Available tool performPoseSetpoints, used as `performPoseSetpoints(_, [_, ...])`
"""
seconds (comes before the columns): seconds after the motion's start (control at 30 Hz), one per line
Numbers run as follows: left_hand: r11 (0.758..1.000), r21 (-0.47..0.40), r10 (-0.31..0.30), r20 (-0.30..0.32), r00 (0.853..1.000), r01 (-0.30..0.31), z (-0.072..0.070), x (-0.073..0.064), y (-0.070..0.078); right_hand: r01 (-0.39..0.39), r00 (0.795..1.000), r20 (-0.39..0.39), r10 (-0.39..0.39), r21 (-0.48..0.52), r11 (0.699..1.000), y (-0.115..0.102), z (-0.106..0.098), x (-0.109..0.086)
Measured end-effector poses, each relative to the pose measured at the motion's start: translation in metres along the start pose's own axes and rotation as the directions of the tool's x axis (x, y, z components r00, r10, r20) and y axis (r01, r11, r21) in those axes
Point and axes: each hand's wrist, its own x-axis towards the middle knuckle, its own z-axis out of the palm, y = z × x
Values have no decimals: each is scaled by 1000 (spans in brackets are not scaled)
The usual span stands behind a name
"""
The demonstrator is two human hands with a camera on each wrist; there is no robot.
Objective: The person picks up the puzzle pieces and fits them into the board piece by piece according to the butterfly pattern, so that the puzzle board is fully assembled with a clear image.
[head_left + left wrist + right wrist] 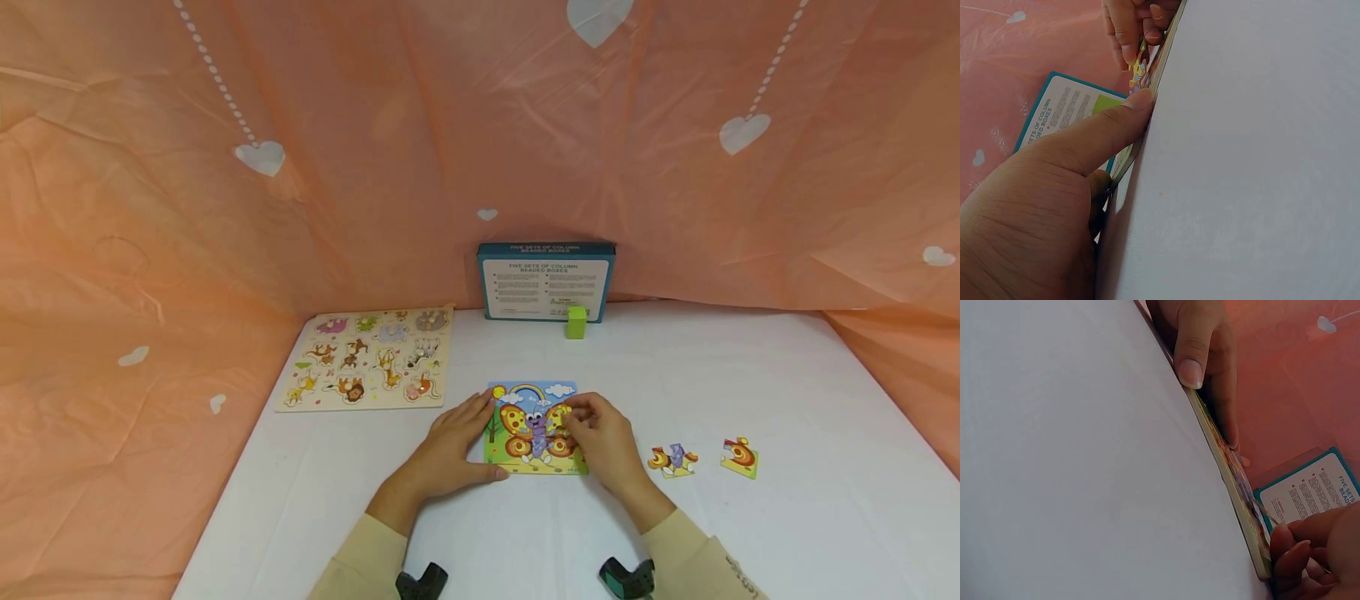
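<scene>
A butterfly jigsaw puzzle point(536, 433) in a flat square board lies on the table in front of me. My left hand point(455, 446) rests along its left side, fingers extended at the upper corner and thumb touching the lower one. Over the board's right side, my right hand point(602, 437) pinches a yellow puzzle piece point(1137, 67) between thumb and fingers. In the left wrist view this piece stands tilted above the board. Right of that hand, two loose puzzle pieces lie apart on the table: one purple and orange point(673, 459), one with an orange swirl point(740, 457).
A wooden animal puzzle board point(367, 360) lies at the back left of the white table point(525, 542). At the back, a teal-edged box point(546, 283) stands upright with a green block point(576, 322) before it. An orange cloth point(420, 150) hangs behind.
</scene>
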Motion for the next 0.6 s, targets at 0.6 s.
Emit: performPoseSetpoints(0.6, [1000, 13, -3, 1, 1000, 2, 1, 1, 0, 44, 999, -19, -45, -54, 998, 2, -5, -5])
